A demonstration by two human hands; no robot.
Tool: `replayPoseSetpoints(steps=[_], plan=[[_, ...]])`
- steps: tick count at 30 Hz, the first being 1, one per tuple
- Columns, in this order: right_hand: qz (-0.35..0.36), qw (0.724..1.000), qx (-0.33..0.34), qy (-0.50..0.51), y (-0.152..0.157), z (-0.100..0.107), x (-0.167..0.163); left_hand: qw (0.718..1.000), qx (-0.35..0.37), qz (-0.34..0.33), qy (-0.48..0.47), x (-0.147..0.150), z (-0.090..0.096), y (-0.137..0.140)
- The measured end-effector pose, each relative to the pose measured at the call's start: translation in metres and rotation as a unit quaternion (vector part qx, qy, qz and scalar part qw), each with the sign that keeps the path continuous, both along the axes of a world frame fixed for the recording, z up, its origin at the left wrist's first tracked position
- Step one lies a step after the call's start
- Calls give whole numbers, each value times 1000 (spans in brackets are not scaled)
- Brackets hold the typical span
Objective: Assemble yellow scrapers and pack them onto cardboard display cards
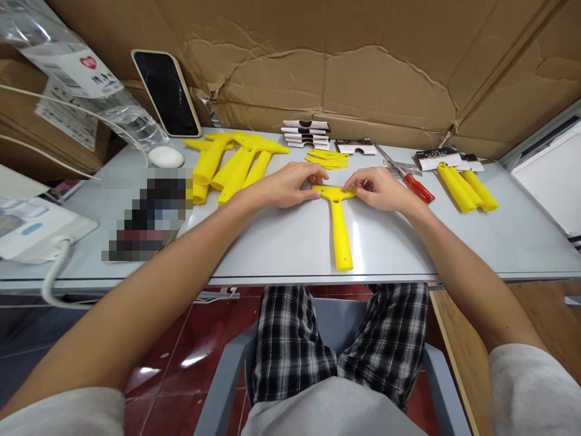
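At centre frame, the left hand (285, 186) pinches one end of a yellow T-shaped scraper (336, 219) lying flat on the white table (499, 242), while the right hand (379, 189) grips the other end; a red-handled screwdriver (416, 186) lies just beside it

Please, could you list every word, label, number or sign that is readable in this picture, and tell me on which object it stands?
No text can be read with certainty.
Plastic bag: white label with a red heart sign, a barcode and small print, too blurred to read.
Cardboard box: white sticker with print, too small to read.
Black-and-white cards: no legible print.
Phone: screen dark.
Yellow scraper under left hand and right hand: no markings visible.
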State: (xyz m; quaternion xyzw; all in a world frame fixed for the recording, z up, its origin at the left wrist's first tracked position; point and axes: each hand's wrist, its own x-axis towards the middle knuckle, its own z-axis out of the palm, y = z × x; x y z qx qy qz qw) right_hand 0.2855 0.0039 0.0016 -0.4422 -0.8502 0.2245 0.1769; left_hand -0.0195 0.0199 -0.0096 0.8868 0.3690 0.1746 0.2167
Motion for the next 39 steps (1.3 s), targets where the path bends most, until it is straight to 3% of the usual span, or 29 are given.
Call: replayPoseSetpoints(steps=[21,26,31,35,39], plan=[[25,1000,7,-1,-1,1,2,1000,5,-6,-11,-1,-1,1],[-20,999,35,28,-1,5,7,1000,6,-5,-7,-1,0,0],[-117,982,123,82,-4,16,14,1000,8,3,-3,0,1,-1],[-154,975,141,73,-25,13,7,1000,11,4,-10,2,0,-3],[-132,985,106,16,-67,-10,-1,1000,23,19,-9,6,-5,-6]])
